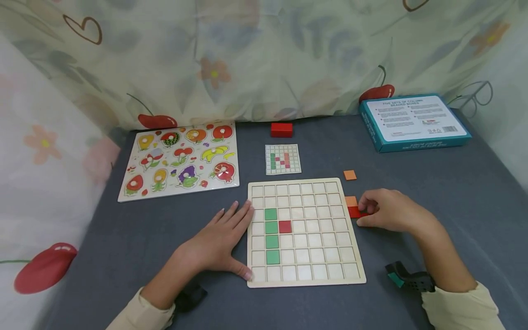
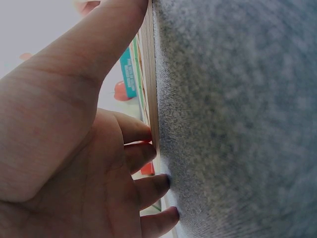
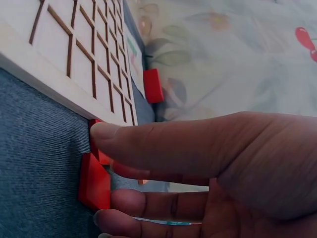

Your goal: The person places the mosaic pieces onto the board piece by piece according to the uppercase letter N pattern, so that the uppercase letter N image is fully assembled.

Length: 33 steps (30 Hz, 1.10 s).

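left hand [image 1: 217,242]: fingers spread along board's [image 1: 307,281] left edge | right hand [image 1: 389,211] touches red tiles [image 1: 353,212] between board and worktop's [image 1: 474,215] right edge | pinch: cannot tell | best lift one squarely, board braced

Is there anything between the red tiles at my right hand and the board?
Nothing visible: the red tiles lie beside the board at its right edge, and the left hand is at the opposite edge.

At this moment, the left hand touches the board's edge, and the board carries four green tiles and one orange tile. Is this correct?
One colour is wrong: the head view shows one red tile, not orange, with the four green tiles on the board. The left hand does touch its edge.
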Each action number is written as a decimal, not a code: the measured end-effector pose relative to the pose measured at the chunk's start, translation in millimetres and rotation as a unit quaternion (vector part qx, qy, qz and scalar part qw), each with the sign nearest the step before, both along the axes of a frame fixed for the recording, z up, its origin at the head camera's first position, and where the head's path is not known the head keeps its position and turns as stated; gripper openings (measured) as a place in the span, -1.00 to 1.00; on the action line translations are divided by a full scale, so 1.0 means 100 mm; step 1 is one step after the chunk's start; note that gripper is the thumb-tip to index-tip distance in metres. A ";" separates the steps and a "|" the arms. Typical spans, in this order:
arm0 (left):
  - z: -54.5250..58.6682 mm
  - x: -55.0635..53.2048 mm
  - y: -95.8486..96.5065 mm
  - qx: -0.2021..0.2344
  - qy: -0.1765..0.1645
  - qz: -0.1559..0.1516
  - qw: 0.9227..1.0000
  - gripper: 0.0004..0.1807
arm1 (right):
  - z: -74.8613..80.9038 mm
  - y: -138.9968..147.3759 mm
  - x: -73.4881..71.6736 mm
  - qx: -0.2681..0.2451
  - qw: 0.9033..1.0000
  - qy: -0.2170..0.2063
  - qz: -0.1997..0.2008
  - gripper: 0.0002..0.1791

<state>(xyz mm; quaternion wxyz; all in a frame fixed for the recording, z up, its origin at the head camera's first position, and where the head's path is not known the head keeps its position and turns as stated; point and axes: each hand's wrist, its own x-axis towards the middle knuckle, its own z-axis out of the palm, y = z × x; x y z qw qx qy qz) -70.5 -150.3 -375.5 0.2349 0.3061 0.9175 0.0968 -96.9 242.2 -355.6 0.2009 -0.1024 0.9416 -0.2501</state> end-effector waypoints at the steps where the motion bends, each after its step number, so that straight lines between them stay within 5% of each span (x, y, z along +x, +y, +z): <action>1: 0.00 0.00 0.00 0.000 0.000 0.000 1.000 0.52 | -0.01 0.00 0.00 0.002 1.000 -0.001 0.002 -0.75; 22: 0.02 0.01 0.00 0.005 0.000 0.000 1.000 0.51 | -0.04 0.02 -0.01 0.039 0.999 -0.001 0.013 -0.71; 33: 0.02 0.01 0.00 0.004 -0.002 0.000 1.000 0.50 | -0.03 0.02 -0.02 -0.018 1.000 0.003 0.019 -0.79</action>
